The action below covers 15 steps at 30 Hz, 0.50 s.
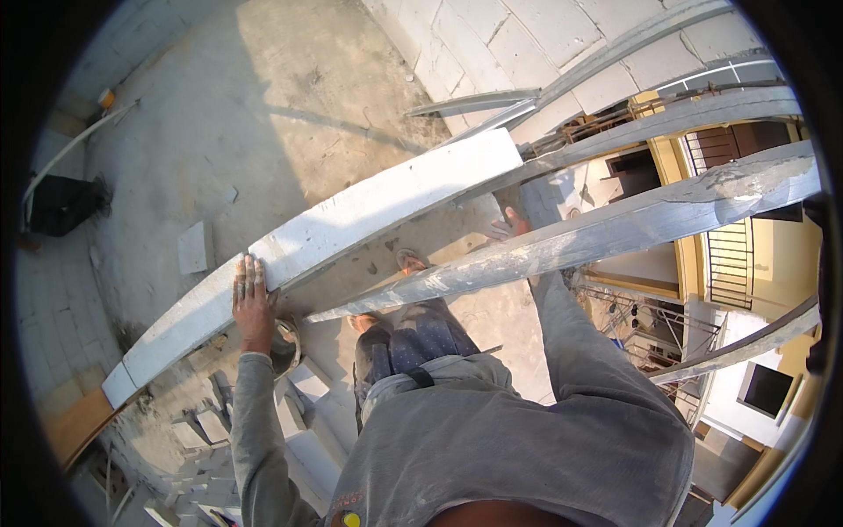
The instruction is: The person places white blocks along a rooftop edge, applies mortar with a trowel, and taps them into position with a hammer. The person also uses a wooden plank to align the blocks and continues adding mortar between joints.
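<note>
A row of long white blocks (386, 198) runs slantwise across the middle, a joint showing between two of them. My left hand (254, 299) lies flat on the row close to that joint, its fingers straight and dusted with pale powder. My right hand (511, 225) reaches past a grey, mortar-stained beam (562, 244), near the right end of the same row. Its fingers look stretched out and hold nothing that I can see. The beam hides my right wrist, and whether the fingertips touch a surface is unclear.
A bucket (285, 347) stands below my left hand. Several loose white blocks (307, 382) lie at the lower left, and one block (195, 248) on the concrete floor. Metal channels (492, 114) lean at the far wall. On the right, a drop opens toward a yellow building (773, 255).
</note>
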Available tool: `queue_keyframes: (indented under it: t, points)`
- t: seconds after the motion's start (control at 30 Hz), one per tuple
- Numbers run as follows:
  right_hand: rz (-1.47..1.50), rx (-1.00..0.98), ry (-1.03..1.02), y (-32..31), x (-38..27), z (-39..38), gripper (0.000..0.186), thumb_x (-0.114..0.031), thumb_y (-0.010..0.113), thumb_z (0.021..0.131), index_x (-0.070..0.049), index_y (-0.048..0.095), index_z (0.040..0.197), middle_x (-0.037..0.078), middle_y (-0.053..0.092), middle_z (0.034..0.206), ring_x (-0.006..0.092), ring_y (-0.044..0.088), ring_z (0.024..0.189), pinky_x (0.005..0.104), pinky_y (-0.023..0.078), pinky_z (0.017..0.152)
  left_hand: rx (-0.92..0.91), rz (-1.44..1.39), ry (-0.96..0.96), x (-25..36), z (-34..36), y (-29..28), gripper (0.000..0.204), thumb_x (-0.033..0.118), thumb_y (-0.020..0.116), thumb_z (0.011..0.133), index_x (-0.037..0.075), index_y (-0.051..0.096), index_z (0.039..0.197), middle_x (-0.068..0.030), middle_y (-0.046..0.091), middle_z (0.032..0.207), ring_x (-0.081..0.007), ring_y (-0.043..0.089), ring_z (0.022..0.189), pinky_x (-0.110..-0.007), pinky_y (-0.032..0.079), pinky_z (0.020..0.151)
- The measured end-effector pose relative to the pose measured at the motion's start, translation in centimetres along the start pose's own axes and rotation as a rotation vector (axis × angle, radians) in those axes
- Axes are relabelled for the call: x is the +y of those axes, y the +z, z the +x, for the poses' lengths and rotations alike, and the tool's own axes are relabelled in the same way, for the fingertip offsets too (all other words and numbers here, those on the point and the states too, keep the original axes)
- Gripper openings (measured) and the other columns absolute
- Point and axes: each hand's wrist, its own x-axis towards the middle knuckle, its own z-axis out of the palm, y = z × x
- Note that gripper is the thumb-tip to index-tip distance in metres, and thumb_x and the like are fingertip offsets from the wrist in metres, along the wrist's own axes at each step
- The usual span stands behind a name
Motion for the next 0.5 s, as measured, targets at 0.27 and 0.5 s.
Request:
queue_keyframes:
  t: [0.27, 0.5]
  points:
    - [0.317, -0.003, -0.297, 5.7, -6.4, 8.5, 0.067, -0.043, 0.037, 0.107, -0.012, 0.012, 0.162, 0.021, 0.013, 0.166, 0.0492, 0.021, 0.149, 0.0596, 0.024, 0.122, -0.011, -0.009, 0.016, 0.6, 0.5, -0.8, 0.081, 0.018, 0.079, 0.078, 0.006, 0.045, 0.15, -0.0142, 0.044, 0.157, -0.0341, 0.041, 0.145, -0.044, 0.037, 0.118]
    - [0.294, -0.046, -0.306, 5.2, -6.5, 8.0, 0.064, -0.042, 0.035, 0.109, -0.013, 0.013, 0.162, 0.016, 0.012, 0.167, 0.0408, 0.018, 0.152, 0.0572, 0.02, 0.125, -0.046, -0.057, -0.043, 0.7, 0.2, -0.7, 0.079, 0.011, 0.076, 0.077, 0.006, 0.046, 0.15, -0.0162, 0.045, 0.156, -0.037, 0.041, 0.145, -0.046, 0.037, 0.119]
